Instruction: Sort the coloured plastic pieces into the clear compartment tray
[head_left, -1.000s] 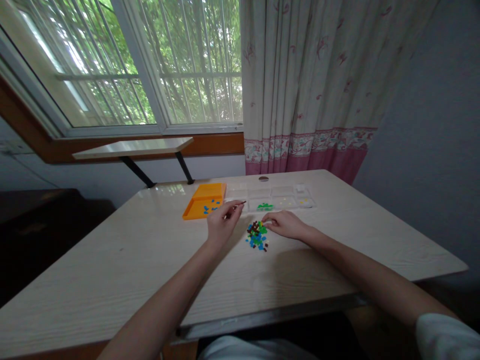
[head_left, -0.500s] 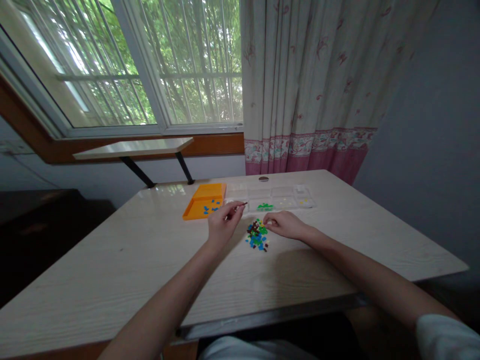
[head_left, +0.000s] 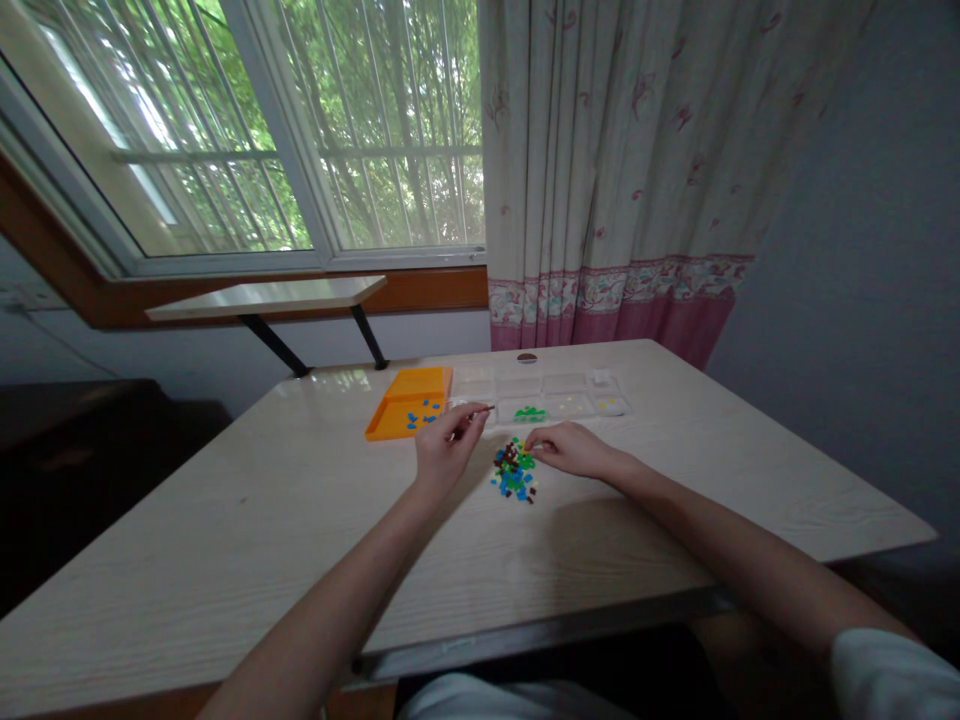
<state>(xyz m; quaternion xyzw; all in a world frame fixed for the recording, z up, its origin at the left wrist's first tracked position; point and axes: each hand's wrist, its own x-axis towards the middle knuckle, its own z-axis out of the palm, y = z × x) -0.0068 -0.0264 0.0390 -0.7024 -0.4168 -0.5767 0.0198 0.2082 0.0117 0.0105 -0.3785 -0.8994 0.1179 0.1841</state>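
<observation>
Shifts the right hand (head_left: pixel 571 450) very slightly leftward at the pile (head_left: pixel 513 484) since half a second ago; keeps the left hand (head_left: pixel 441 446) practically in place. Farthest left on the table (head_left: pixel 300 520), has blue pieces (head_left: pixel 427 404) scattered in the orange box (head_left: pixel 381 428), partly behind the left hand. With that hand, pinches a brown piece (head_left: pixel 490 408) narrowly between thumb and fingertips, poking out rightward from the tips. Has the pile below and right of this grip, near but apart: a mix of brown, green, blue and pale yellow. Farther back, has green pieces (head_left: pixel 530 412) in a front compartment of the clear tray (head_left: pixel 520 385). With the right hand, brings bent fingers close together at the pile's upper right edge, right by a yellow bit (head_left: pixel 527 448); cannot tell of any hold on it. Toward the tray's right end, has yellow pieces (head_left: pixel 607 405).
</observation>
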